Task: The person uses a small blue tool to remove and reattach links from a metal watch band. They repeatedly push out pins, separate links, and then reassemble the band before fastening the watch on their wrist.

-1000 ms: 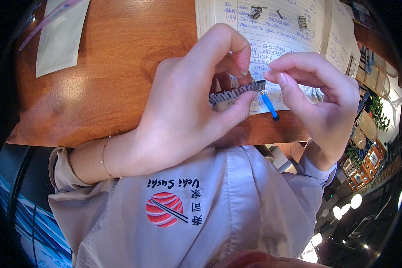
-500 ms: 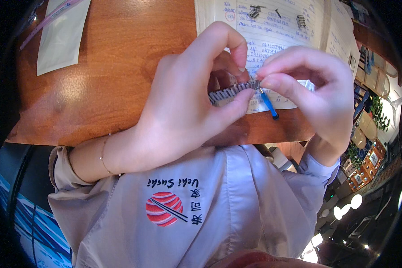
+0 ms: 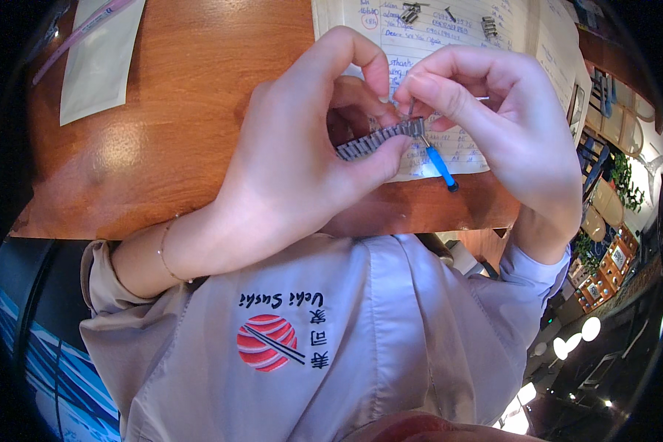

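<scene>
My left hand (image 3: pixel 302 147) is closed on a grey metal link watch band (image 3: pixel 372 143), which curves out between thumb and fingers. Close above the band's right end, my right hand (image 3: pixel 493 110) pinches a thin metal pin (image 3: pixel 411 107) between thumb and fingertip. Whether the pin touches the band, I cannot tell. A small blue screwdriver (image 3: pixel 440 166) slants down from the band's end, its dark cap toward me. Its tip meets the last links; whether it sits inside one is too small to see.
Under my hands, an open notebook (image 3: pixel 420 51) with handwriting lies on the brown wooden table (image 3: pixel 184 96). Small metal pieces (image 3: pixel 411 12), a screw (image 3: pixel 450 15) and loose links (image 3: pixel 489 28) rest on its page. At far left are a pale packet (image 3: pixel 103 74) and a pink strip (image 3: pixel 77 38).
My right hand has lifted slightly from the band's end, and the thin pin now shows below its fingertips. My left hand still holds the band. The whole view has shifted a little.
</scene>
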The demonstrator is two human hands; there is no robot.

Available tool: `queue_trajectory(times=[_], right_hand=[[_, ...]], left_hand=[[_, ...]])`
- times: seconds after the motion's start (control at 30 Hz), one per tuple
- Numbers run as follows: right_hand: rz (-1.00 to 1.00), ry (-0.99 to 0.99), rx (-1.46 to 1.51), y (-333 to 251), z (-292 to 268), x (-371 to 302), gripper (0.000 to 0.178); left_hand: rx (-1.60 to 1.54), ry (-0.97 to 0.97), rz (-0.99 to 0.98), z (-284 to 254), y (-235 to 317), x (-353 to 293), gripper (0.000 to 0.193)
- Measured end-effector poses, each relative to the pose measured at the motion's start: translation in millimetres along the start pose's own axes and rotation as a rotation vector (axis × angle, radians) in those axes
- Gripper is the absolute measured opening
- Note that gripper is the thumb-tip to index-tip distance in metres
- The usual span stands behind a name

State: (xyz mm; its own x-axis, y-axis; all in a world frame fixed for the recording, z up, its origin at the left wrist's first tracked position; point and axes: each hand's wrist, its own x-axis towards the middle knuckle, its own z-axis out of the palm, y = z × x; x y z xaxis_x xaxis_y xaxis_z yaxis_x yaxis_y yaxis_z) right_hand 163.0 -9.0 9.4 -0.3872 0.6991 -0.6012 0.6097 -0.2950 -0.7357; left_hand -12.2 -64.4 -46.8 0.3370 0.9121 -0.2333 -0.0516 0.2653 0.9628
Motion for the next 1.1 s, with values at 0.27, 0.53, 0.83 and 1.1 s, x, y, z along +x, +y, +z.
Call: queue_trajectory(times=[0.27,0.53,0.83,1.1], right_hand=[[0.042,-0.017,0.03,-3.1,-0.1,2.4,0.023],[-0.019,-0.013,-0.063,-2.3,1.2,4.7,0.02],[-0.328,0.167,-0.443,-9.6,16.1,-5.5,0.01],[-0.44,0.237,-0.547,-6.4,18.9,-4.7,0.007]], left_hand=[[-0.013,-0.009,0.01,-0.4,-1.1,1.5,0.04],[-0.05,-0.013,-0.007,0.0,-0.8,1.6,0.04],[-0.028,0.016,0.013,1.4,-2.8,2.0,0.039],[-0.043,0.015,0.001,2.0,-1.4,2.1,0.039]])
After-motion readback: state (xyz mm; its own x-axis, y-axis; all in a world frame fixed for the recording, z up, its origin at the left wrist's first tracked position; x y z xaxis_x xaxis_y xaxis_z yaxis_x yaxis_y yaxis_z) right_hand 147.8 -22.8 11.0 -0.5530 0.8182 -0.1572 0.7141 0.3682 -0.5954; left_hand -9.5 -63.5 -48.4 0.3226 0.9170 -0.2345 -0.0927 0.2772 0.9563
